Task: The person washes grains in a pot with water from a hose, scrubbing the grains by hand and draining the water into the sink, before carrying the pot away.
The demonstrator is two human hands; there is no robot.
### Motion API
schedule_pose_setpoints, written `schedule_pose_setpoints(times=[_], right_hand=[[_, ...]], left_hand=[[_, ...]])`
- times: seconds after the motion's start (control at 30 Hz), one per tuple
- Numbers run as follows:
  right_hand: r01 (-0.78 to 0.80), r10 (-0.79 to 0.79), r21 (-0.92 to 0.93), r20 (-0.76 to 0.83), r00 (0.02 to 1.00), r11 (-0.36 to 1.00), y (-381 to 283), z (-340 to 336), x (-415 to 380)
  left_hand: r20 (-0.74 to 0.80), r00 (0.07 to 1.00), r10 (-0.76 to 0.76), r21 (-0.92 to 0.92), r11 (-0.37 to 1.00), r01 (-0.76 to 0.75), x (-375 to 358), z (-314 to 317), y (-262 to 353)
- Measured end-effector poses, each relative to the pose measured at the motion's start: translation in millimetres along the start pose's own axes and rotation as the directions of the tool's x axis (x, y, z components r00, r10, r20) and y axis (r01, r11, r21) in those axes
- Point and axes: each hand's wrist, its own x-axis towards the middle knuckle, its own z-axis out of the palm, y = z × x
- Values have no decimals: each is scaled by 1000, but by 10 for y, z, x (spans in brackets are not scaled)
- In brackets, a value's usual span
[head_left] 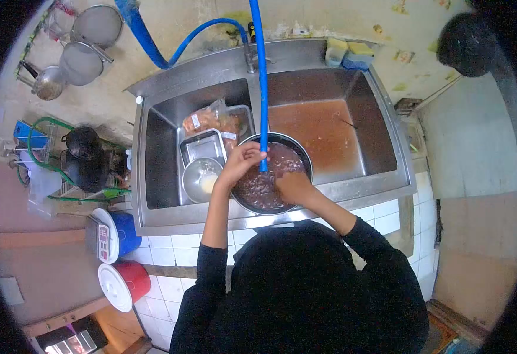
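My left hand [240, 164] is closed around the blue hose [263, 112] near its lower end, which points down into a large round pot [310, 154]. Reddish-brown, bubbly water [258, 187] fills the pot; what lies beneath its surface I cannot make out. My right hand [295, 188] reaches into this water at the pot's right side, its fingers hidden under the surface. The pot sits at the front of the double steel sink, across the divider between the basins. Left of it is a metal bowl [194, 184] with something pale inside.
In the left basin, a rectangular metal tray [213, 137] and bagged orange-brown food [198, 120] lie behind the bowl. Reddish water [317, 127] covers the right basin's floor. Sponges [359, 53] stand on the back ledge. Lidded red [137, 281] and blue [129, 233] buckets are at the left.
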Motion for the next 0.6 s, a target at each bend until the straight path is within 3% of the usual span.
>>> schedule_pose_setpoints(times=[0.03, 0.1, 0.13, 0.2, 0.23, 0.3, 0.33, 0.37, 0.47, 0.5, 0.57, 0.6], right_hand=[[-4, 4, 4, -2, 1000, 1000, -26, 5, 29], [263, -361, 417, 175, 916, 870, -87, 32, 134], [259, -355, 420, 169, 919, 870, -109, 113, 208], [190, -471, 744, 186, 862, 641, -112, 394, 437], [194, -471, 744, 180, 864, 639, -91, 525, 558], [-34, -469, 912, 242, 849, 408, -63, 668, 777], [-142, -451, 954, 252, 856, 263, -46, 679, 851], [-140, -451, 956, 248, 857, 259, -19, 696, 902], [-96, -184, 970, 139, 973, 221, 18, 705, 1060], [-94, -187, 971, 137, 973, 219, 38, 713, 1108], [-81, -39, 988, 87, 995, 128, 84, 727, 1199], [-67, 31, 996, 69, 997, -57, 145, 987, 1357]], left_hand=[[5, 1000, -2, 3, 1000, 2, -38, -29, 5], [-11, 999, -44, 59, 997, 44, -105, -117, 23], [-16, 999, -35, 83, 996, 36, -134, -151, 29], [-52, 998, -41, 60, 997, 44, -171, -213, -34], [-96, 994, -50, 32, 998, 53, -181, -257, -80], [-102, 994, -39, 49, 998, 45, -212, -314, -86], [-122, 992, -31, 50, 998, 37, -237, -314, -46], [-142, 990, -23, 51, 998, 30, -253, -315, -20], [-148, 989, 5, 24, 1000, -1, -263, -366, -33], [-150, 989, 4, 27, 1000, 0, -267, -384, -30], [-146, 989, -25, 84, 996, 37, -262, -414, -27], [-148, 989, -24, 85, 996, 37, -257, -420, -34]])
